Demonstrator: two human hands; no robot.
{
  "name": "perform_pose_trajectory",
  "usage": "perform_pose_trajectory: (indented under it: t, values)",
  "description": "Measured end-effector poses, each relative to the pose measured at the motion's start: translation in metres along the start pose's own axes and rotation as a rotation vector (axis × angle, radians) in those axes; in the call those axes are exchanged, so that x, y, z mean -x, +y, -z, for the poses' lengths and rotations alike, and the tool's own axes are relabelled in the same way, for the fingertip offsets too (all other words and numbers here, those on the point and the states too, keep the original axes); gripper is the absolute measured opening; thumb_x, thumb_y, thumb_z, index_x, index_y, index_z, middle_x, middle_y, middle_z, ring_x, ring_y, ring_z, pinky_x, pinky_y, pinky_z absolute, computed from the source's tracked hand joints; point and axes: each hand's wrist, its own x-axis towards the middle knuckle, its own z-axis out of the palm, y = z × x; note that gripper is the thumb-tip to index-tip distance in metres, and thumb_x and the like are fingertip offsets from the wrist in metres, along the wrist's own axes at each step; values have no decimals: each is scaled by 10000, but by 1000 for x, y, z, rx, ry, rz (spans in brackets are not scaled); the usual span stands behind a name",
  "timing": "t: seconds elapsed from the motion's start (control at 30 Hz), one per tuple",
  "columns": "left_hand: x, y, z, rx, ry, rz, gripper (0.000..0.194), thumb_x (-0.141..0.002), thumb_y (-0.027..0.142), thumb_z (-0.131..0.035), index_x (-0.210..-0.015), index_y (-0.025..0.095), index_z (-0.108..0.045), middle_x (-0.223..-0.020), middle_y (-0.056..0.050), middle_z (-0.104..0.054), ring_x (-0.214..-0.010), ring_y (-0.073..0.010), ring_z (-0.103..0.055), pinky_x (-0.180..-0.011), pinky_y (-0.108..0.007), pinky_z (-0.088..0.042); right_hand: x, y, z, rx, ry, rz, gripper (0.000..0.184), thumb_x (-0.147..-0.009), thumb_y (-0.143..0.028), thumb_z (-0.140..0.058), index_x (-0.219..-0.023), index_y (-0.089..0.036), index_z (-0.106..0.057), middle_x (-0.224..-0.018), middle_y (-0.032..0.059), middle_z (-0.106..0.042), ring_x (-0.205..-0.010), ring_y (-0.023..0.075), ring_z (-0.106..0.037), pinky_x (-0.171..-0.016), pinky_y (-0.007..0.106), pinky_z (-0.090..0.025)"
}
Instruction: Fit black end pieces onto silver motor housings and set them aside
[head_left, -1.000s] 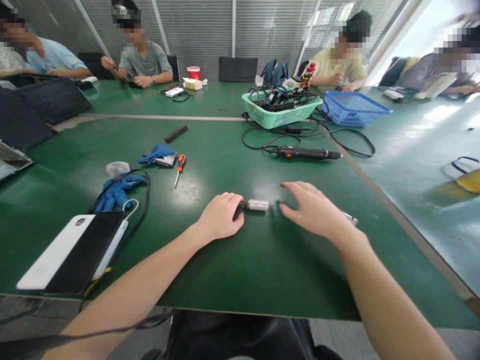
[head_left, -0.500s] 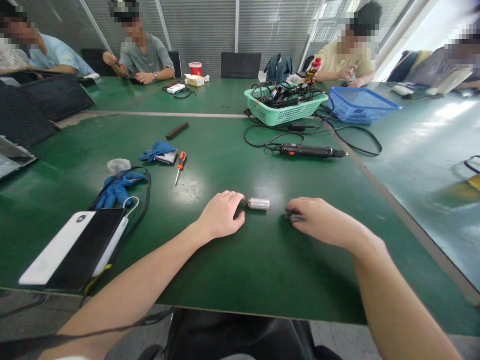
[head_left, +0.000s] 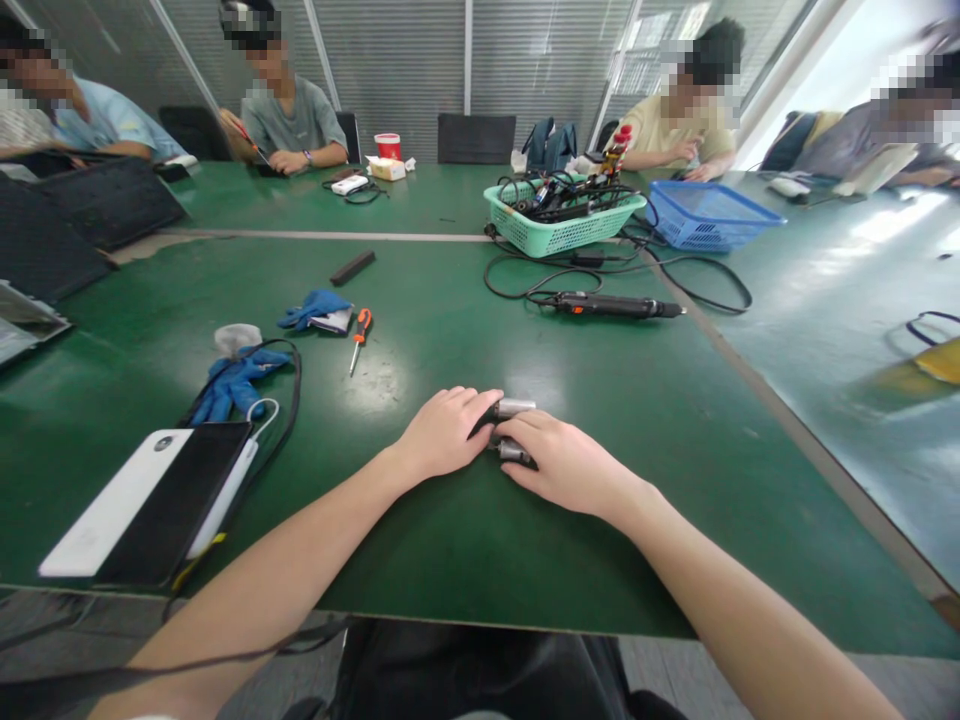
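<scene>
My left hand [head_left: 448, 432] rests low over the green table, its thumb and fingers closed around the dark end of a silver metal cylinder [head_left: 516, 407]. The cylinder lies on its side and points right. Just in front of it, my right hand [head_left: 559, 462] grips a second, shorter silver cylinder [head_left: 514, 450], largely covered by the fingers. Both hands are close together, and the right fingertips reach the left thumb. Whether the two metal parts touch cannot be made out. An orange-handled screwdriver [head_left: 361, 328] lies beyond my left hand.
A black electric screwdriver [head_left: 619, 305] with its cable lies ahead. Behind it stand a green basket [head_left: 559, 238] of tools and a blue basket [head_left: 705, 235]. Blue gloves [head_left: 236, 380] and a white-and-black device [head_left: 142, 500] are at left. Several people sit around the table.
My right hand has moved left with its metal piece, right up to my left hand. My left hand has stayed nearly in place with the silver cylinder.
</scene>
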Motion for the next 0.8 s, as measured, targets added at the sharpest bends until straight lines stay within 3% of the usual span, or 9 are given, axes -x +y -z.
perform_pose_trajectory:
  t: [0.43, 0.8]
  values:
    - [2, 3, 4, 47, 32, -6, 434, -925, 244, -559, -1348, 173, -491, -1232, -104, -659, -1088, -265, -615, -959, -421, -496, 1, -10, -2, 102, 39, -3, 284, -974, -319, -598, -1214, -166, -598, -1200, 150, -664, -1175, 305, -605, -948, 457, -546]
    - [5, 11, 11, 40, 62, 121, 281, -913, 238, -572, -1190, 189, -563, -1033, -72, -678, -976, -248, -644, -860, -373, -492, 4, -18, 1, 161, 46, 32, 320, -975, -339, -590, -1239, -160, -608, -1163, 133, -669, -1124, 295, -619, -921, 439, -558]
